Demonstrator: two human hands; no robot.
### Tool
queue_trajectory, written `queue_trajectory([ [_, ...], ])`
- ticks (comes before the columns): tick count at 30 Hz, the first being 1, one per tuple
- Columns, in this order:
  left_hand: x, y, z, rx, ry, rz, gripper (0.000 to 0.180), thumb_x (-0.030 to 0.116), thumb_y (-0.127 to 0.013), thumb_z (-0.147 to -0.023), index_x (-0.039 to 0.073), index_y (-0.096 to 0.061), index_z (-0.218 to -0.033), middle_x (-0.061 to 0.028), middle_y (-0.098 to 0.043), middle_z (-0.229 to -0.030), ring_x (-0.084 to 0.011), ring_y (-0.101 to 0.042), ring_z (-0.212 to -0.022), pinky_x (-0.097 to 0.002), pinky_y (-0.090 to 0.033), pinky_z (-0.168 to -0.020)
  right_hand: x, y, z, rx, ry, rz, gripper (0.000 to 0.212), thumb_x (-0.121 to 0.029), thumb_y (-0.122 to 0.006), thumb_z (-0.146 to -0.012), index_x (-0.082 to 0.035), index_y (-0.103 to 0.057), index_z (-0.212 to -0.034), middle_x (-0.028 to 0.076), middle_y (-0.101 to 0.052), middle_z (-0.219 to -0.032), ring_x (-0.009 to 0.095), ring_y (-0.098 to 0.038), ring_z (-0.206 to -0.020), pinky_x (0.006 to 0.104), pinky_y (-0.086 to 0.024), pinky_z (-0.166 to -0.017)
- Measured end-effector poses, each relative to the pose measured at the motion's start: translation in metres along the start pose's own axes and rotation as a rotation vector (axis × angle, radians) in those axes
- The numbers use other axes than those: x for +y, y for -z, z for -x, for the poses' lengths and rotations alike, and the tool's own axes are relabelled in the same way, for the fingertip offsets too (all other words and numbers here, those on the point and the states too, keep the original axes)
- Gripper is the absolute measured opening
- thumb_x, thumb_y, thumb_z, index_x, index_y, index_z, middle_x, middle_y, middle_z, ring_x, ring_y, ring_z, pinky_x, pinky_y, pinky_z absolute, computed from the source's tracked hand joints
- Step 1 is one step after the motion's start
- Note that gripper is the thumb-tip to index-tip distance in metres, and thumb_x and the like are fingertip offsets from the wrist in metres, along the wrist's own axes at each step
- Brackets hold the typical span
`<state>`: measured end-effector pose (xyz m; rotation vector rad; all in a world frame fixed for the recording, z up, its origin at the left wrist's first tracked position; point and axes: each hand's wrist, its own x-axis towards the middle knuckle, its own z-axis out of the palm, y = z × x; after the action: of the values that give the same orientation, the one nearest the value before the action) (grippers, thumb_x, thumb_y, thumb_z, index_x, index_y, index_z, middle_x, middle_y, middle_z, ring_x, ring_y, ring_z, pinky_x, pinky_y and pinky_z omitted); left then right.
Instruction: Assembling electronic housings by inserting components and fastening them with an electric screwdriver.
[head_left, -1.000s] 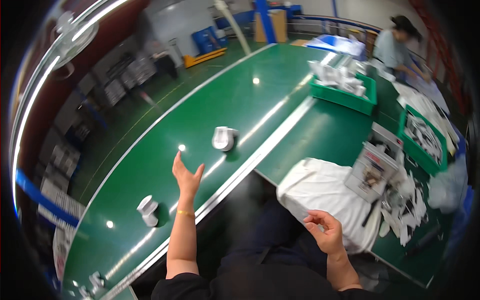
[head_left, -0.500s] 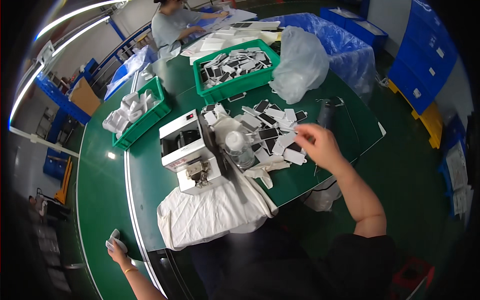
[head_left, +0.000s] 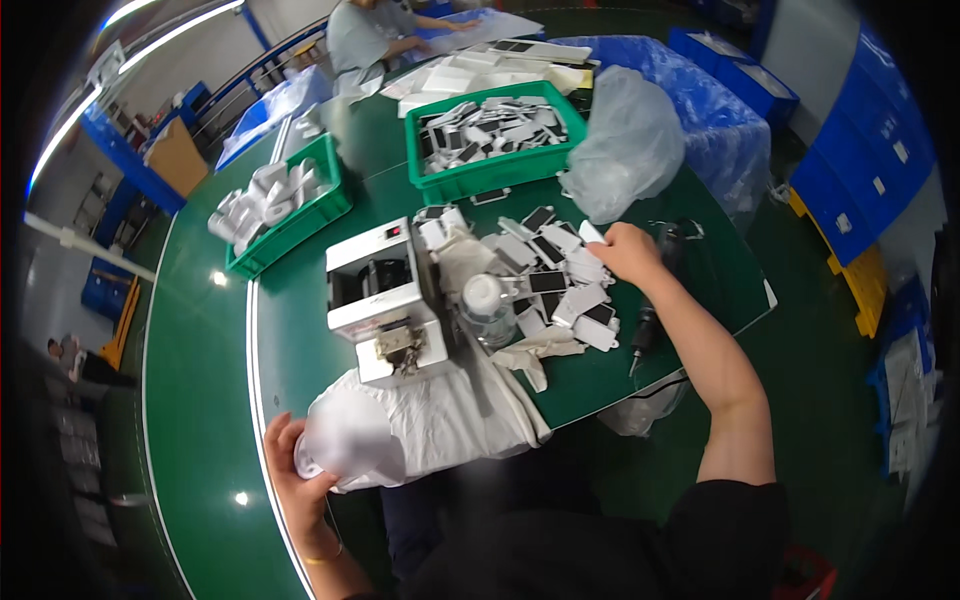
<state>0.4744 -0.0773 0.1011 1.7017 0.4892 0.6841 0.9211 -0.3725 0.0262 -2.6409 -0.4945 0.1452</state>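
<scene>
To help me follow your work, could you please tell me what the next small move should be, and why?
Probably lift the small white piece clear of the loose pile with the right hand: it seems to pinch that piece at the pile's far edge, while the left hand holds a blurred white part over the white cloth.

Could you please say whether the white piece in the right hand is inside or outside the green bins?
Outside: the right hand holds the white piece by the loose pile, apart from both green bins.
</scene>
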Motion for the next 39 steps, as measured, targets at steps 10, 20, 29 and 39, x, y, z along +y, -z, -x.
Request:
queue_trajectory([
  [10,-0.032,-0.071,-0.04,-0.505,-0.067,0.458,0.103,0.014,-0.099,-0.047,0.004,-0.043,-0.132,-0.0136,-0.062,-0.126,-0.0213,-0.059,-0.116,-0.0341,-0.046,-0.101,-0.046,0.049,0.128,0.128,0.198,-0.946,0.012,-0.004,-0.066,-0.091,-0.001,-0.063,-0.102,-0.001,-0.06,-0.085,0.006,-0.054,-0.073,0.0209,-0.043,-0.066],
  [20,-0.061,-0.082,-0.034,-0.601,-0.005,0.685,0.091,0.015,-0.097,-0.049,0.009,-0.05,-0.126,-0.0123,-0.057,-0.124,-0.0228,-0.057,-0.115,-0.037,-0.049,-0.097,-0.132,-0.037,0.226,-0.745,0.377,-1.498,0.031,-0.001,-0.076,-0.083,0.001,-0.061,-0.11,0.003,-0.065,-0.099,0.009,-0.06,-0.089,0.0235,-0.049,-0.082],
  [29,-0.071,-0.031,-0.017,-0.584,0.044,0.529,0.108,0.006,-0.088,-0.059,0.004,-0.026,-0.147,-0.0118,-0.042,-0.143,-0.0205,-0.041,-0.131,-0.0346,-0.033,-0.11,-0.187,-0.081,0.24,-0.792,0.283,-1.488,0.033,0.0,-0.077,-0.082,-0.003,-0.063,-0.112,0.001,-0.065,-0.099,0.008,-0.061,-0.089,0.0232,-0.05,-0.08],
  [39,-0.077,-0.02,-0.003,-0.631,0.021,0.411,0.119,0.009,-0.097,-0.048,0.007,-0.031,-0.147,-0.0073,-0.044,-0.139,-0.0199,-0.046,-0.128,-0.0346,-0.038,-0.109,-0.223,-0.048,0.244,-0.614,0.263,-1.372,0.026,0.008,-0.074,-0.08,0.002,-0.065,-0.104,0.007,-0.068,-0.093,0.01,-0.065,-0.082,0.0237,-0.053,-0.073],
])
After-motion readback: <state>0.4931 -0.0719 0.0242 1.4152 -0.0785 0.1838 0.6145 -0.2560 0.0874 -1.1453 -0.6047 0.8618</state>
